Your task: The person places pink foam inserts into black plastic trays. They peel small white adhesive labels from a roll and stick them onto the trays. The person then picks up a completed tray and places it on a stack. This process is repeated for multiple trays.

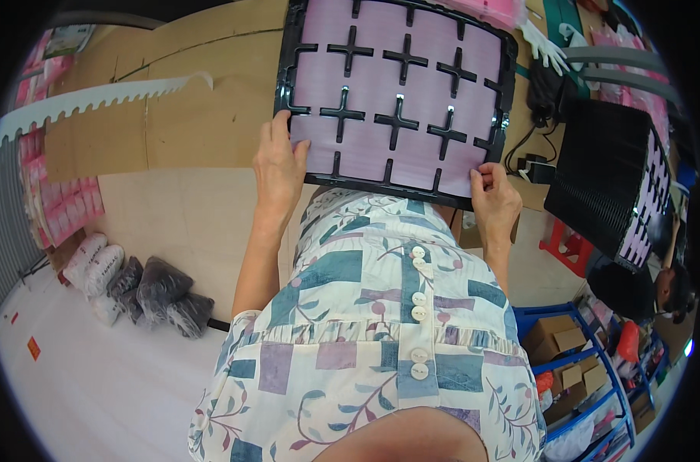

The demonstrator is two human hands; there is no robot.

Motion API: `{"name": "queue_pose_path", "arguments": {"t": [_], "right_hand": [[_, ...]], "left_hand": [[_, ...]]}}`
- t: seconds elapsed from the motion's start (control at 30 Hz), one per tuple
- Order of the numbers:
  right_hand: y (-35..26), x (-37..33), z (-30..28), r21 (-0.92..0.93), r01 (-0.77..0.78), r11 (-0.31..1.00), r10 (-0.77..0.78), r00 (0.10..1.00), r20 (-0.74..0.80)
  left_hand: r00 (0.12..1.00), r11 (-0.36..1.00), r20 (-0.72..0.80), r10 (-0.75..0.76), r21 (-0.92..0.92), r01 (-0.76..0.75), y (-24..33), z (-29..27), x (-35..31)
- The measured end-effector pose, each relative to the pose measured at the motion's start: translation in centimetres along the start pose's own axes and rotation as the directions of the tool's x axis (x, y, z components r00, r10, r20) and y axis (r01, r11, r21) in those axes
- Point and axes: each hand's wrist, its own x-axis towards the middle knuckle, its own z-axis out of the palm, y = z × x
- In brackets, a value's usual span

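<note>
Though broad, the black tray (pixel 365 185) between left fingers (pixel 278 129) and right fingers (pixel 490 174), edges in their grasp.

We stretch both bare forearms (pixel 259 266) forward, well apart; our left hand (pixel 279 165) grips, thumb (pixel 301 152) raised, our right hand (pixel 497 200) grips, fingers (pixel 488 172) bent.

the brown cardboard worktop (pixel 196 127) lies under a black tray (pixel 397 121) overhanging its near edge.

ok so I count one bare left hand (pixel 279 165), one bare right hand (pixel 497 202), one black plastic tray (pixel 388 189) with six whole plus-shaped black dividers (pixel 397 121), plus six round cream buttons (pixel 418 298).
</note>
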Motion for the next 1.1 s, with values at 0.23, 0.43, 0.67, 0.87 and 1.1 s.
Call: {"name": "queue_pose_path", "arguments": {"t": [0.23,0.43,0.67,0.87,1.1], "right_hand": [[0.2,-0.2,0.1,0.017,0.06,0.998,-0.059,0.998,-0.033],[0.4,-0.1,0.2,0.026,0.081,0.996,-0.08,0.996,-0.047],[0.7,-0.3,0.6,-0.031,0.116,0.993,-0.119,0.989,-0.089],[0.7,-0.7,0.9,-0.06,0.175,0.983,-0.182,0.974,-0.136],[1.0,-0.7,1.4,-0.079,0.225,0.971,-0.236,0.958,-0.163]], "left_hand": [[1.0,1.0,-0.017,0.024,-0.011,-0.025,-0.5,0.4,-0.1],[0.999,0.999,0.007,-0.043,0.027,0.043,0.3,-0.1,-0.1],[1.0,0.999,-0.017,-0.003,0.052,0.004,0.0,0.1,-0.2],[0.996,0.997,-0.059,0.071,0.026,-0.07,-1.1,0.6,0.0],[0.998,0.999,-0.051,0.041,0.021,-0.04,-0.6,0.5,-0.3]]}}
